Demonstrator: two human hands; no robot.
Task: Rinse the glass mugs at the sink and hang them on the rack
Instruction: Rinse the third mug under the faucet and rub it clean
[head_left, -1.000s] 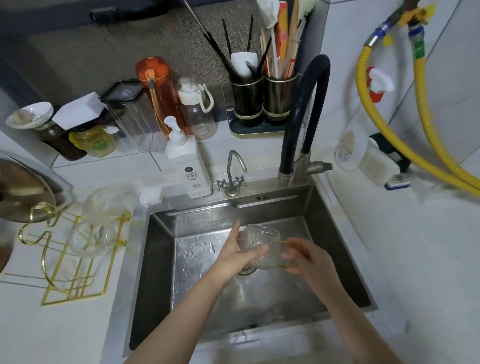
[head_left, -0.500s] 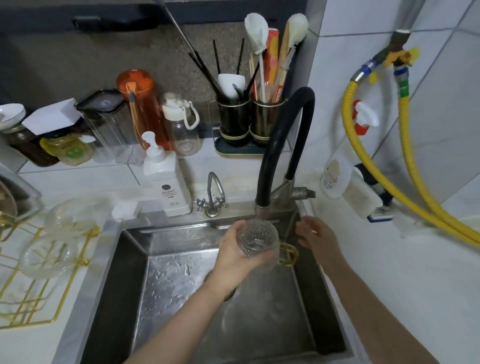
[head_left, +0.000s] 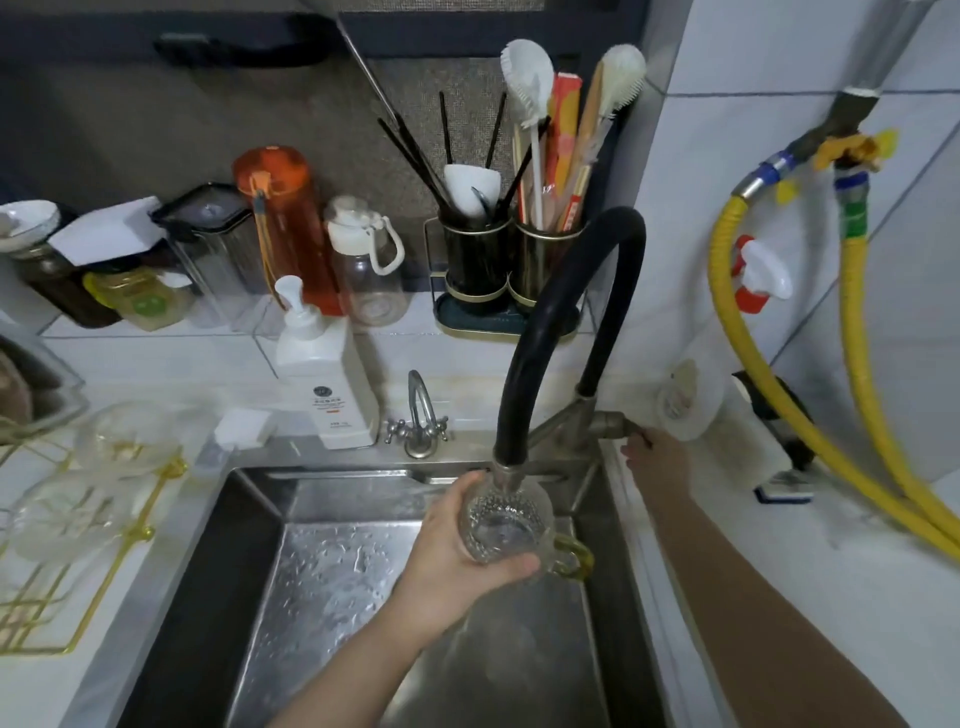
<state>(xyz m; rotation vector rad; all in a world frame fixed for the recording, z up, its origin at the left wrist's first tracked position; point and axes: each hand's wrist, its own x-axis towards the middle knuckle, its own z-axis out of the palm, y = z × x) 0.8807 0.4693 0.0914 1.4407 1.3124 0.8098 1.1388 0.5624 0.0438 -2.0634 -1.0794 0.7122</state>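
Observation:
My left hand (head_left: 457, 545) grips a textured glass mug (head_left: 506, 525) with a yellow handle, mouth up, right under the spout of the black faucet (head_left: 550, 332) over the steel sink (head_left: 249, 545). My right hand (head_left: 657, 462) reaches to the faucet's metal lever (head_left: 613, 423) and touches it with its fingers; how they lie around it is hidden. Two more glass mugs (head_left: 67, 514) (head_left: 124, 434) hang on the gold wire rack (head_left: 104, 566) at the left of the sink.
A white soap dispenser (head_left: 324, 384) and a small chrome tap (head_left: 418, 415) stand behind the sink. Bottles, jars and two black utensil holders (head_left: 509, 265) line the back wall. Yellow hoses (head_left: 769, 395) hang at the right, beside a sponge brush (head_left: 779, 452).
My left hand lifted the mug from low in the sink up under the spout. My right hand let go of the mug and moved to the faucet lever. The view tilted closer.

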